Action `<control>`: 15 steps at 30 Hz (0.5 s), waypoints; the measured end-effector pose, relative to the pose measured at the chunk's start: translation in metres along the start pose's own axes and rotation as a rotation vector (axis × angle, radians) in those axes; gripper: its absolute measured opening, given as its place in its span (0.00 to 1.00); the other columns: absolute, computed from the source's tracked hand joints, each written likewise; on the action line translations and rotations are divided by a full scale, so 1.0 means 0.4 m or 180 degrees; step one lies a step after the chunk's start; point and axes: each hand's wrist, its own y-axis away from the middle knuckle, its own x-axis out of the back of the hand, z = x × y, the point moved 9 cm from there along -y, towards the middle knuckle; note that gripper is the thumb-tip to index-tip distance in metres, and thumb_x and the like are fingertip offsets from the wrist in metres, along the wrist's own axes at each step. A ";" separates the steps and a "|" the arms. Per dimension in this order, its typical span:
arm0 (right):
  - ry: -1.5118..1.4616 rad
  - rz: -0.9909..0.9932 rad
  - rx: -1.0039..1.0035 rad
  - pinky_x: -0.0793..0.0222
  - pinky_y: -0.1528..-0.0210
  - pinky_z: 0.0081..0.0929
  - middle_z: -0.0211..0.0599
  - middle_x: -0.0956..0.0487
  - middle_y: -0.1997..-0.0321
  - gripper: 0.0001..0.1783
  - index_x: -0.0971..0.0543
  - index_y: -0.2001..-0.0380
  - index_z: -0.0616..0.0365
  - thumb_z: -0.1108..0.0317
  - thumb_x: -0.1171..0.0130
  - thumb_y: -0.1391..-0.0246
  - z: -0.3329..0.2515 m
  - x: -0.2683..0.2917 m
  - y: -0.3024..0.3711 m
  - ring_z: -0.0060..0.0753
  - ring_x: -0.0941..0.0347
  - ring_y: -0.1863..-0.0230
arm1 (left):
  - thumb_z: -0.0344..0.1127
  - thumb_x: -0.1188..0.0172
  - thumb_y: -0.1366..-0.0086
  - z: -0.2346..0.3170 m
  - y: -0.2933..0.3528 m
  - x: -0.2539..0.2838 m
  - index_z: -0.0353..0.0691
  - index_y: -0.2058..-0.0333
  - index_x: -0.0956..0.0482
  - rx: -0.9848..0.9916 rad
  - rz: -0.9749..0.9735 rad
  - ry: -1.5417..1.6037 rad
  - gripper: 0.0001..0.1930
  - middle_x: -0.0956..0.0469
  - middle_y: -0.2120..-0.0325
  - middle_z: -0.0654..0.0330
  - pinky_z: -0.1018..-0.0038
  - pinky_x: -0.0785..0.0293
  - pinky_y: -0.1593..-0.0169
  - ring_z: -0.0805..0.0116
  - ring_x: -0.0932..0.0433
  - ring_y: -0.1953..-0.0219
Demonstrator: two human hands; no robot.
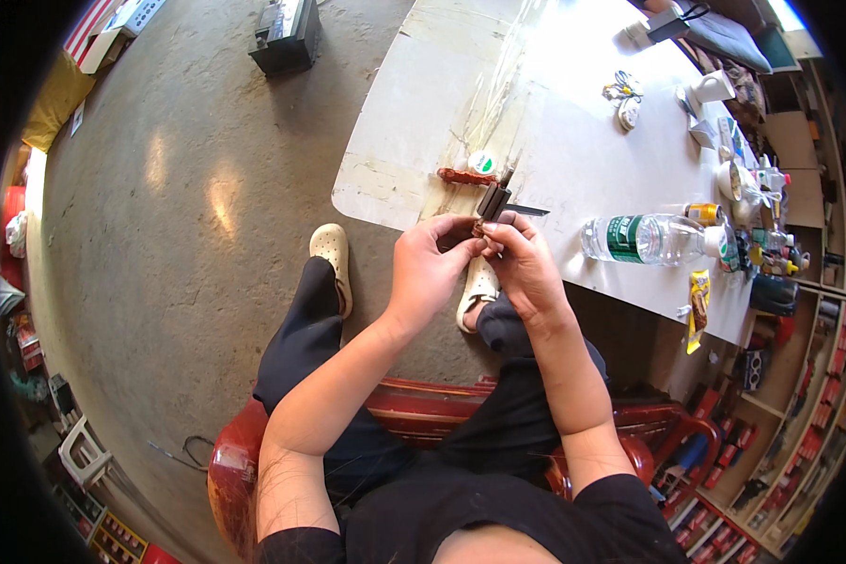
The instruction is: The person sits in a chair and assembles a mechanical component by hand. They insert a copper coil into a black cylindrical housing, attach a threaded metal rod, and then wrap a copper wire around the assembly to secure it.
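Both hands meet over the near edge of the white table. Between their fingertips is a dark, grooved cylinder with a thin shaft at its far end, resembling a small motor armature. Thumb and fingers of my left hand pinch its brownish near end. My right hand grips the same end from the other side, fingers curled; the fingers hide much of that end. Just beyond lie a reddish-brown elongated piece and a round white-and-green lid. A narrow dark strip pokes out beside the cylinder.
A clear water bottle lies on its side to the right, near a yellow wrapper. Farther off are a coiled cable and a white mug. A black box stands on the floor; a red wooden seat is beneath me.
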 end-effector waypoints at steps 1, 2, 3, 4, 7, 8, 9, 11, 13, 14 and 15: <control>-0.0072 -0.0023 -0.0049 0.36 0.63 0.16 0.27 0.24 0.70 0.07 0.24 0.65 0.59 0.75 0.38 0.49 0.001 0.002 0.000 0.15 0.34 0.70 | 0.25 0.36 0.41 0.000 -0.001 -0.003 0.31 0.58 0.20 0.0083 -0.0061 0.0121 0.12 0.17 0.67 0.60 0.82 0.25 0.61 0.79 0.21 0.66; -0.0143 -0.0046 -0.0099 0.36 0.64 0.16 0.26 0.24 0.71 0.07 0.24 0.66 0.59 0.75 0.39 0.49 0.001 0.002 0.000 0.15 0.34 0.71 | 0.25 0.36 0.40 0.000 -0.001 -0.008 0.31 0.57 0.20 0.0198 -0.0155 0.0317 0.12 0.17 0.67 0.61 0.82 0.25 0.61 0.78 0.21 0.66; -0.0214 -0.0065 -0.0145 0.36 0.64 0.16 0.26 0.24 0.71 0.06 0.24 0.66 0.59 0.75 0.39 0.49 0.000 0.001 0.000 0.15 0.35 0.72 | 0.25 0.37 0.40 0.004 0.000 -0.014 0.31 0.57 0.20 0.0314 -0.0256 0.0515 0.12 0.18 0.67 0.61 0.82 0.26 0.61 0.78 0.21 0.66; -0.0147 0.0097 -0.0190 0.37 0.67 0.17 0.24 0.27 0.74 0.03 0.24 0.69 0.57 0.74 0.40 0.48 0.000 0.002 0.002 0.15 0.36 0.74 | 0.26 0.37 0.40 0.002 0.002 -0.021 0.31 0.57 0.20 0.0430 -0.0355 0.0713 0.12 0.18 0.67 0.61 0.82 0.26 0.61 0.78 0.21 0.66; -0.0614 -0.0033 -0.0551 0.40 0.70 0.18 0.22 0.31 0.77 0.04 0.26 0.73 0.54 0.73 0.42 0.47 0.030 0.010 0.000 0.15 0.38 0.75 | 0.26 0.38 0.39 -0.014 0.000 -0.027 0.31 0.55 0.21 0.0532 -0.0474 0.0906 0.13 0.18 0.67 0.61 0.81 0.27 0.61 0.78 0.22 0.66; -0.0632 0.0054 -0.0593 0.41 0.71 0.18 0.22 0.32 0.78 0.05 0.27 0.74 0.54 0.73 0.42 0.47 0.041 0.022 0.001 0.15 0.38 0.76 | 0.26 0.38 0.39 -0.023 0.003 -0.027 0.30 0.55 0.21 0.0594 -0.0487 0.0969 0.13 0.18 0.67 0.62 0.81 0.27 0.61 0.78 0.22 0.66; -0.0638 0.0112 -0.0605 0.42 0.72 0.18 0.21 0.34 0.79 0.06 0.28 0.75 0.53 0.73 0.43 0.46 0.041 0.027 -0.002 0.16 0.39 0.76 | 0.26 0.38 0.38 -0.025 0.001 -0.028 0.30 0.55 0.21 0.0614 -0.0505 0.1029 0.13 0.19 0.67 0.62 0.81 0.27 0.61 0.78 0.23 0.66; -0.0450 0.0169 -0.0496 0.41 0.72 0.18 0.21 0.34 0.79 0.05 0.28 0.75 0.53 0.73 0.44 0.47 0.035 0.031 0.003 0.16 0.39 0.77 | 0.27 0.39 0.38 -0.033 0.004 -0.030 0.29 0.54 0.22 0.0687 -0.0524 0.1135 0.13 0.19 0.67 0.61 0.80 0.27 0.60 0.78 0.24 0.66; -0.0283 0.0161 -0.0398 0.41 0.73 0.17 0.21 0.33 0.79 0.05 0.28 0.76 0.53 0.73 0.45 0.46 0.030 0.034 0.001 0.16 0.39 0.77 | 0.27 0.39 0.38 -0.039 0.004 -0.028 0.29 0.54 0.22 0.0719 -0.0477 0.1121 0.13 0.19 0.66 0.61 0.80 0.27 0.60 0.77 0.23 0.66; -0.0209 0.0195 -0.0384 0.41 0.73 0.16 0.21 0.32 0.79 0.05 0.27 0.75 0.53 0.72 0.45 0.46 0.026 0.036 0.002 0.15 0.38 0.76 | 0.27 0.39 0.38 -0.035 0.003 -0.028 0.29 0.54 0.22 0.0678 -0.0491 0.1052 0.14 0.19 0.65 0.61 0.80 0.26 0.60 0.77 0.23 0.66; -0.0258 0.0180 -0.0393 0.42 0.74 0.15 0.20 0.31 0.78 0.03 0.26 0.74 0.54 0.72 0.44 0.46 0.027 0.038 0.001 0.14 0.39 0.76 | 0.26 0.39 0.38 -0.030 0.002 -0.032 0.29 0.54 0.22 0.0624 -0.0505 0.1041 0.13 0.19 0.65 0.60 0.80 0.26 0.60 0.77 0.23 0.66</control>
